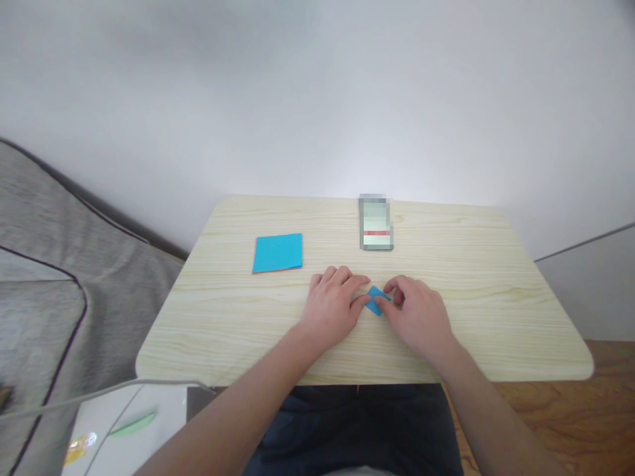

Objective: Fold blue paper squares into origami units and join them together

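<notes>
A small piece of folded blue paper lies near the front of the table, between my two hands. From the left, my left hand holds the paper's left corner down with its thumb, the index fingertip close by and the other fingers resting on the tabletop. On the opposite side, my right hand has its thumb pressed on the paper, with the index finger bent at its right edge. Part of the paper is hidden under the thumbs, so the folds cannot be made out fully.
A stack of blue paper sheets, with a reddish edge beneath, lies to the left on the wood-grain table. Behind my hands is a phone with a blurred screen. A white wall borders the back; a grey cushioned seat stands left.
</notes>
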A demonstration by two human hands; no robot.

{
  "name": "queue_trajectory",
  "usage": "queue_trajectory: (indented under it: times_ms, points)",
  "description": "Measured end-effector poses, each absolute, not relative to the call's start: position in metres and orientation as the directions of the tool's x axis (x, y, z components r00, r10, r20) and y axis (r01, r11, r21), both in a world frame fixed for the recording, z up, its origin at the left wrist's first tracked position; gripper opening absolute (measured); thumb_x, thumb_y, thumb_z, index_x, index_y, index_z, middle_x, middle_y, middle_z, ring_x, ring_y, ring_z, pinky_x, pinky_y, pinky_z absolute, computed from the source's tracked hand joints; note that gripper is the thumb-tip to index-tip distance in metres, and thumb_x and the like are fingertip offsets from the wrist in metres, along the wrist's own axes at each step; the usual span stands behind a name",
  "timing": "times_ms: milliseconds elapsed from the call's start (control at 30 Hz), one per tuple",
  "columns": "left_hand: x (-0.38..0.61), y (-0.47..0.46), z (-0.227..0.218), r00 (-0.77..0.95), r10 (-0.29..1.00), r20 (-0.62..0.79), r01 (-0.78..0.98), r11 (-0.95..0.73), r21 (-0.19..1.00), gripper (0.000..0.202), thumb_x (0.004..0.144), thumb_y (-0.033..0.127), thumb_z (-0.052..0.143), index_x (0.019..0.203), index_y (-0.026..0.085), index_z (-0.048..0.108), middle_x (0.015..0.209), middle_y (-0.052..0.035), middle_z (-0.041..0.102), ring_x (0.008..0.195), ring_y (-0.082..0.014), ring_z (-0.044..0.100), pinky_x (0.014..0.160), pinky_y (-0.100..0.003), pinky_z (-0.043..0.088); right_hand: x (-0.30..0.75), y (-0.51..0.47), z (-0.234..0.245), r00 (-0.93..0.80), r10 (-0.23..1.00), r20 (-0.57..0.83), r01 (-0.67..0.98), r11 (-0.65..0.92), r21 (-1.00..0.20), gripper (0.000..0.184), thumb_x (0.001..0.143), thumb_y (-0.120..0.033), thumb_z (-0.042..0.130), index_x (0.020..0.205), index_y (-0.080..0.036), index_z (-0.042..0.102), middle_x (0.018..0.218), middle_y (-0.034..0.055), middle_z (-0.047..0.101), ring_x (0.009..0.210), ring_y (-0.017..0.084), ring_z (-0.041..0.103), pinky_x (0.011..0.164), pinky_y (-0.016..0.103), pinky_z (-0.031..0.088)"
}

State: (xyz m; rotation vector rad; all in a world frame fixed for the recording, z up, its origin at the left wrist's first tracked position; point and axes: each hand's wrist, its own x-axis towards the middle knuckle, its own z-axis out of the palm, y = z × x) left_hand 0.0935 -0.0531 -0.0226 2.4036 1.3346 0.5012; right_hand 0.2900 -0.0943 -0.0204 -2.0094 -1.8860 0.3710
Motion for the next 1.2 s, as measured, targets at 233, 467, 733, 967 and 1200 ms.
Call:
queue_trajectory:
  times_ms: [233, 467, 733, 967, 1200]
  points:
    - [0.090, -0.055, -0.019, 0.521, 0.842, 0.141, 0.704, -0.517, 0.487, 0.033, 0.096, 0.036, 0.066, 0.129, 0.034, 0.069, 0.113, -0.0043, 0.065, 0.113, -0.0255, 0.055, 0.095, -0.043, 0.040, 0.291, -0.092, -0.018, 0.005, 0.997, 0.073, 0.869, 0.031, -0.495, 0.012, 0.090, -0.035, 0.068, 0.099, -0.027, 0.070, 0.084, 0.0012, 0.069, 0.086, 0.023, 0.062, 0.077, 0.036, 0.038]
    - [0.098, -0.058, -0.015, 0.489, 0.860, 0.142, 0.695, -0.483, 0.532, 0.029, 0.090, 0.026, 0.068, 0.118, 0.033, 0.072, 0.111, -0.0028, 0.067, 0.110, -0.0248, 0.056, 0.094, -0.043, 0.041, 0.295, -0.098, -0.029, 0.000, 0.991, 0.134, 0.839, 0.073, -0.540, 0.021, 0.093, -0.037, 0.067, 0.111, -0.026, 0.069, 0.104, 0.0048, 0.069, 0.098, 0.025, 0.065, 0.086, 0.040, 0.042]
    - [0.104, -0.060, -0.015, 0.480, 0.867, 0.133, 0.615, -0.441, 0.654, 0.031, 0.088, 0.015, 0.065, 0.113, 0.032, 0.067, 0.104, 0.0039, 0.074, 0.108, -0.0222, 0.059, 0.096, -0.041, 0.040, 0.296, -0.101, -0.029, -0.040, 0.982, 0.186, 0.798, 0.143, -0.585, 0.010, 0.093, -0.035, 0.069, 0.094, -0.025, 0.069, 0.094, 0.0029, 0.069, 0.095, 0.024, 0.062, 0.085, 0.039, 0.041]
    - [0.099, -0.062, -0.010, 0.456, 0.858, 0.237, 0.556, -0.482, 0.677, 0.009, 0.094, 0.018, 0.063, 0.094, 0.025, 0.069, 0.101, -0.0004, 0.073, 0.103, -0.0208, 0.059, 0.096, -0.039, 0.041, 0.299, -0.103, -0.021, -0.088, 0.936, 0.341, 0.662, 0.311, -0.682, 0.005, 0.095, -0.023, 0.064, 0.096, -0.025, 0.068, 0.098, 0.0050, 0.067, 0.098, 0.022, 0.062, 0.089, 0.039, 0.051]
    - [0.094, -0.069, -0.018, 0.425, 0.802, 0.420, 0.505, -0.595, 0.625, 0.013, 0.097, 0.022, 0.062, 0.096, 0.026, 0.074, 0.100, -0.0045, 0.069, 0.099, -0.0217, 0.057, 0.092, -0.041, 0.043, 0.304, -0.110, -0.029, -0.085, 0.893, 0.443, 0.656, 0.385, -0.649, 0.014, 0.092, -0.016, 0.066, 0.100, -0.027, 0.072, 0.103, 0.0061, 0.067, 0.099, 0.023, 0.064, 0.087, 0.041, 0.055]
